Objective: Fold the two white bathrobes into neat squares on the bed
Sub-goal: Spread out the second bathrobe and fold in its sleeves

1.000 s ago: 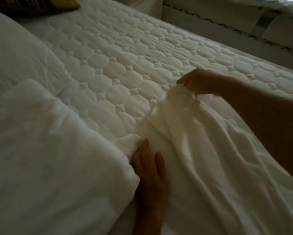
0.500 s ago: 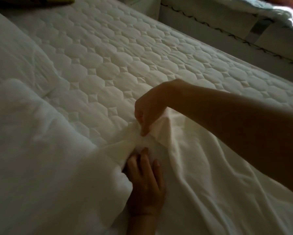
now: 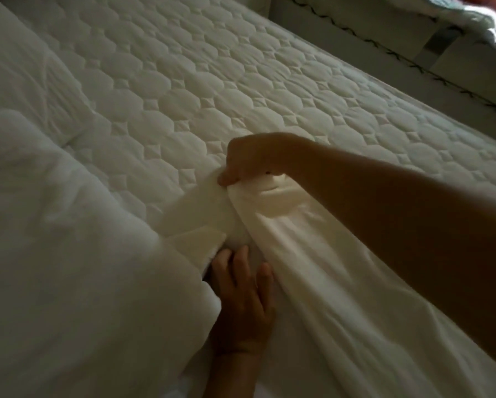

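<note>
A white bathrobe [image 3: 312, 282] lies spread over the quilted bed [image 3: 241, 81], running from the middle toward the lower right. My right hand [image 3: 249, 159] reaches across from the right and pinches a bunched edge of the robe, folded over toward the left. My left hand [image 3: 241, 297] lies flat on the robe just below that fold, fingers apart, pressing the cloth down. I cannot pick out a second bathrobe.
A thick white duvet [image 3: 68, 254] is heaped on the left, touching my left hand. Beyond the bed's far right edge runs a pale ledge with dark stitching [image 3: 384, 44]. Bare quilted mattress stretches ahead.
My right hand carried the robe's edge from the right over to the left, toward my left hand, then shifted slightly right. My left hand stayed pressed flat in place.
</note>
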The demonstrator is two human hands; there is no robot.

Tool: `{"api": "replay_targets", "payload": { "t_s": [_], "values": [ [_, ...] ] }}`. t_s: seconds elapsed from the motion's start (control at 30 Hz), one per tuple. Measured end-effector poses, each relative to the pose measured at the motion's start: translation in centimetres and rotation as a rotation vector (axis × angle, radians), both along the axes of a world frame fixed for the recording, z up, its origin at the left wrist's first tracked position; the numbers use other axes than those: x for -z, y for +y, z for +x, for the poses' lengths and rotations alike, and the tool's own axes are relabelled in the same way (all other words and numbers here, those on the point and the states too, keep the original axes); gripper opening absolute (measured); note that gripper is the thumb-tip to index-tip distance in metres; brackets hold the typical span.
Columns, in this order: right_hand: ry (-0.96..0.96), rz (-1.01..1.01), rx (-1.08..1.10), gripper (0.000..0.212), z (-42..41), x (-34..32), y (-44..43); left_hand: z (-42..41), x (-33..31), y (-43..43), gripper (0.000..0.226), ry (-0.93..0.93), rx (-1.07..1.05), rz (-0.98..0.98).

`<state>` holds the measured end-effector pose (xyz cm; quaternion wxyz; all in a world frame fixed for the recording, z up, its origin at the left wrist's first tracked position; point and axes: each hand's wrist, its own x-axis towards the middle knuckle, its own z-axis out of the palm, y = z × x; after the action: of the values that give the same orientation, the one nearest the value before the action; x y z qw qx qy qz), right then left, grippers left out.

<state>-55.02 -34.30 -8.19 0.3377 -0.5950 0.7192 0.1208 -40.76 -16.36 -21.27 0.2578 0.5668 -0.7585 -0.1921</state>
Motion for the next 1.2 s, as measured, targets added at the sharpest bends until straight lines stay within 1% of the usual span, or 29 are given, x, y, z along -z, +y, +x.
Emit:
{"api": "replay_targets", "payload": {
  "t_s": [0.03, 0.1, 0.13, 0.2, 0.23, 0.27, 0.3, 0.33, 0.43, 0.47, 0.5, 0.57, 0.7, 0.77, 0.87, 0.93, 0.97, 1.0, 1.03, 1.1, 1.13, 1.2],
  "values": [
    [-0.024, -0.047, 0.072, 0.031, -0.2, 0.9, 0.5, 0.1, 0.0, 0.1, 0.054, 0.053, 0.009, 0.014],
    [-0.117, -0.128, 0.147, 0.035, -0.3, 1.9, 0.8, 0.1, -0.6, -0.1, 0.056, 0.043, 0.033, 0.034],
    [-0.184, -0.18, 0.155, 0.033, -0.5, 1.9, 0.9, 0.2, -0.5, 0.0, 0.058, 0.023, 0.039, 0.008],
    [-0.333, -0.381, 0.207, 0.022, -1.6, 1.0, 1.2, 0.2, -0.9, -0.1, 0.062, 0.023, 0.025, -0.043],
    [-0.36, -0.504, 0.255, 0.018, -2.9, 0.3, 1.4, 0.1, -0.8, -0.1, 0.063, 0.015, 0.016, -0.067],
    [-0.342, -0.598, 0.297, 0.016, -4.7, -0.3, 1.6, 0.1, -0.6, 0.0, 0.062, 0.024, 0.005, -0.088],
    [-0.308, -0.622, 0.327, 0.017, -6.6, -0.5, 2.1, 0.0, -0.5, 0.1, 0.06, 0.033, 0.005, -0.097],
    [-0.274, -0.571, 0.349, 0.017, -8.5, -0.7, 2.8, -0.1, -0.5, 0.2, 0.058, 0.038, 0.008, -0.105],
    [-0.231, -0.212, 0.369, 0.023, -12.5, -0.6, 5.0, -0.4, -0.3, 0.1, 0.053, 0.024, -0.016, -0.141],
    [-0.246, -0.135, 0.394, 0.028, -13.0, -0.5, 5.4, -0.5, -0.2, 0.1, 0.052, 0.019, -0.023, -0.155],
    [-0.28, -0.109, 0.426, 0.031, -13.2, -0.3, 5.6, -0.6, 0.0, 0.1, 0.051, 0.009, -0.027, -0.173],
    [-0.316, -0.185, 0.46, 0.029, -13.2, 0.2, 5.5, -0.7, 0.2, 0.2, 0.048, 0.002, -0.036, -0.213],
    [-0.198, -0.515, 0.476, 0.022, -13.2, 2.0, 4.3, -0.8, 0.6, 0.2, 0.043, 0.009, -0.052, -0.281],
    [-0.071, -0.613, 0.403, 0.023, -12.9, 3.4, 4.1, -0.9, 0.8, 0.1, 0.041, 0.021, -0.06, -0.299],
    [0.144, -0.748, 0.299, 0.029, -11.8, 4.9, 4.8, -1.0, 0.7, -0.1, 0.037, 0.025, -0.019, -0.378],
    [0.249, -0.911, 0.322, 0.04, -10.7, 4.9, 6.6, -0.9, 0.8, -0.2, 0.036, 0.016, 0.026, -0.403],
    [0.273, -0.971, 0.342, 0.049, -10.0, 4.8, 8.0, -0.8, 0.9, -0.2, 0.038, 0.02, 0.018, -0.373],
    [0.276, -0.961, 0.332, 0.056, -9.2, 5.0, 9.7, -0.7, 1.2, -0.1, 0.04, 0.023, 0.011, -0.332],
    [0.265, -0.874, 0.29, 0.063, -8.5, 5.2, 11.3, -0.6, 1.3, -0.1, 0.041, 0.017, 0.003, -0.298],
    [0.239, -0.617, 0.188, 0.073, -8.2, 6.6, 12.8, -0.7, 1.3, -0.4, 0.042, 0.028, 0.008, -0.297],
    [0.22, -0.528, 0.147, 0.076, -8.7, 7.3, 12.8, -0.8, 1.5, -0.4, 0.043, 0.028, 0.017, -0.281],
    [0.19, -0.47, 0.127, 0.078, -10.0, 7.7, 11.0, -0.7, 1.1, -0.5, 0.043, 0.013, 0.026, -0.309]
  ]
}}
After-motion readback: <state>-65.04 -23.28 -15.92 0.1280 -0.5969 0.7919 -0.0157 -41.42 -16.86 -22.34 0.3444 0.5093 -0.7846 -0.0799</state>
